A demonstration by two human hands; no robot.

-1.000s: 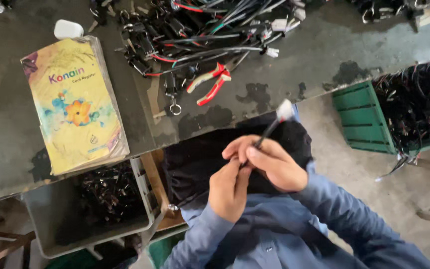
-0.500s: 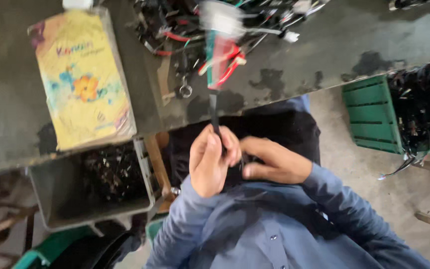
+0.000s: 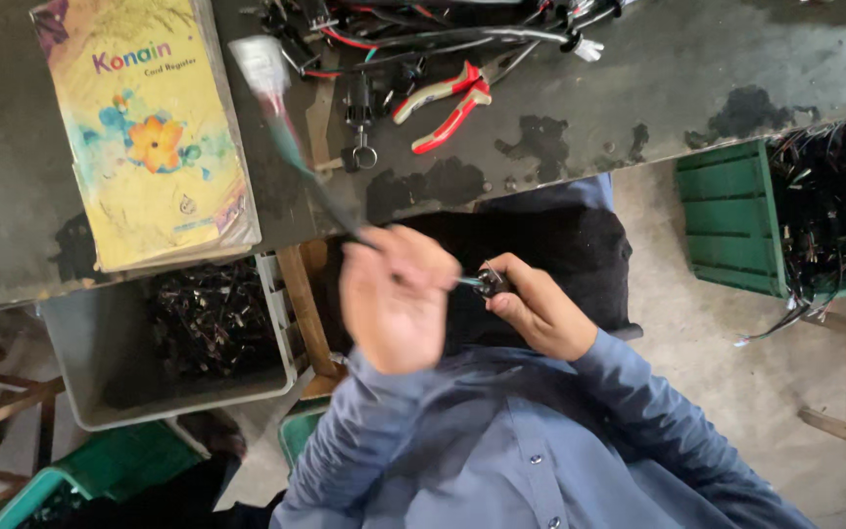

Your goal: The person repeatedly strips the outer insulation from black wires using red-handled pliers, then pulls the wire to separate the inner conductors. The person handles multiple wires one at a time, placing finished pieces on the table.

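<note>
Since half a second ago the wire harness (image 3: pixel 291 147) has swung from upright over the pliers to a slant toward the far left, its white connector end (image 3: pixel 259 64) now blurred beside the yellow book (image 3: pixel 144 137); both hands have dropped lower over the dark cloth (image 3: pixel 550 255) on the lap. The left hand (image 3: pixel 394 299) is closed around the near end of the harness; the right hand (image 3: pixel 536 313) pinches a small black plug (image 3: pixel 491 283) where a short green lead runs between the two hands. Judging by this, the person is mid-way through fitting or checking the plug on the harness, not yet finished; the next move seems to call for a firm pinch on the plug while the left hand keeps the wire taut and steady. On the dark bench (image 3: pixel 687 78) lie red-handled pliers (image 3: pixel 447 98) and a tangle of cables (image 3: pixel 443 29); a grey bin (image 3: pixel 70 343) of parts sits at near left, a green crate (image 3: pixel 727 225) of harnesses at right.
</note>
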